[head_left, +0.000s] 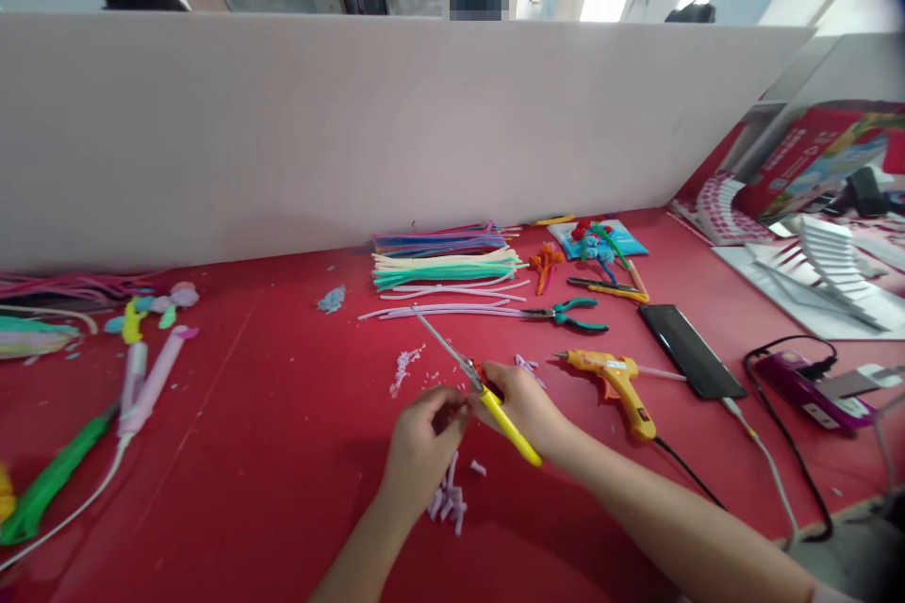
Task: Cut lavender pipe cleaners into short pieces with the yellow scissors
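A pair of yellow-handled pliers (510,426) is gripped in my right hand (523,403), its head pointing up and left. A thin pale stem (439,334), apparently a pipe cleaner, runs up and left from the pliers' head. My left hand (426,441) is closed in a pinch just left of the pliers; what its fingertips hold is hidden. Below my hands lies a small heap of short lilac pipe cleaner pieces (447,501). More lilac scraps (404,369) are scattered beyond my left hand.
Bundled pipe cleaners (445,268) lie near the white partition (318,132). To the right are teal-handled pliers (576,313), a yellow glue gun (615,382), a phone (689,349) and a purple power strip (813,391) with cables. A pink-and-white corded tool (152,386) lies left.
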`<state>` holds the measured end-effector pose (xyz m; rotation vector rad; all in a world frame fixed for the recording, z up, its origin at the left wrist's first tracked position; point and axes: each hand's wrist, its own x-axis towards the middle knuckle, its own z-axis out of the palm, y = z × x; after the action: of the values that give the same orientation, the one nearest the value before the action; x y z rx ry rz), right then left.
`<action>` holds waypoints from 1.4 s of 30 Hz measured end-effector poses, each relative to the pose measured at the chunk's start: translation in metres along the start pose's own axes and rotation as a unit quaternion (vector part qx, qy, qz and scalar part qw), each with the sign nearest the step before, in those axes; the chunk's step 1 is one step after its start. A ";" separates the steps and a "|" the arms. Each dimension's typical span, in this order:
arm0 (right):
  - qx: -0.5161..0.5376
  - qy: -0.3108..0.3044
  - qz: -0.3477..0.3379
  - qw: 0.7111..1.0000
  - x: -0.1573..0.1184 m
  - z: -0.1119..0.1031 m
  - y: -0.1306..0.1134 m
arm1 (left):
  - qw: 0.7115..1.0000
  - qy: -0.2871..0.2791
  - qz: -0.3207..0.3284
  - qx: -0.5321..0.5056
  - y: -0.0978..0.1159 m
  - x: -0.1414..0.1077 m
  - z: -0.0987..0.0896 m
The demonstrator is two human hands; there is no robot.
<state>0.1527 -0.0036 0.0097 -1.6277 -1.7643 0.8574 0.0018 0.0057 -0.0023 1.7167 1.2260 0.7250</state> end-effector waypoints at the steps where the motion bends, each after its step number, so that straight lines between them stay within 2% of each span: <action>1: 0.000 0.000 0.001 1.000 0.000 0.002 0.001 | 1.000 -0.004 0.001 0.007 -0.001 0.000 0.000; 6: 0.001 0.001 0.009 1.000 -0.004 0.009 0.008 | 0.999 -0.031 0.004 0.024 -0.003 0.001 0.001; 12: 0.012 0.001 0.015 1.000 -0.005 0.007 0.009 | 0.999 -0.031 -0.003 0.010 0.002 0.000 0.001; 16: 0.021 -0.008 0.015 1.000 -0.005 0.003 0.005 | 0.998 -0.025 -0.026 -0.057 0.004 0.000 0.001; 19: 0.016 -0.006 0.014 1.000 -0.005 -0.005 0.003 | 0.983 -0.027 -0.088 -0.159 0.004 0.000 0.000; 22: -0.113 0.011 0.018 0.993 -0.007 -0.015 0.001 | 0.959 0.033 -0.117 -0.257 0.004 0.002 -0.003; 25: -0.208 0.029 0.003 0.978 -0.012 -0.018 0.005 | 0.933 0.101 -0.112 -0.326 0.004 0.004 -0.008; 27: -0.247 0.012 0.006 0.969 -0.016 -0.016 0.010 | 0.924 0.123 -0.104 -0.347 0.003 0.005 -0.011; 31: -0.290 -0.012 0.004 0.957 -0.021 -0.004 0.020 | 0.913 0.126 -0.096 -0.375 0.001 0.005 -0.013; 37: -0.328 -0.004 -0.014 0.944 -0.023 0.004 0.024 | 0.897 0.137 -0.081 -0.412 0.000 0.004 -0.011; 42: -0.353 0.010 -0.036 0.935 -0.023 0.006 0.031 | 0.895 0.133 -0.087 -0.417 0.002 0.005 -0.012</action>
<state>0.1695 -0.0256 -0.0183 -1.9608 -2.2536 0.1517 -0.0055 0.0138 0.0041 0.8048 1.0002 1.1878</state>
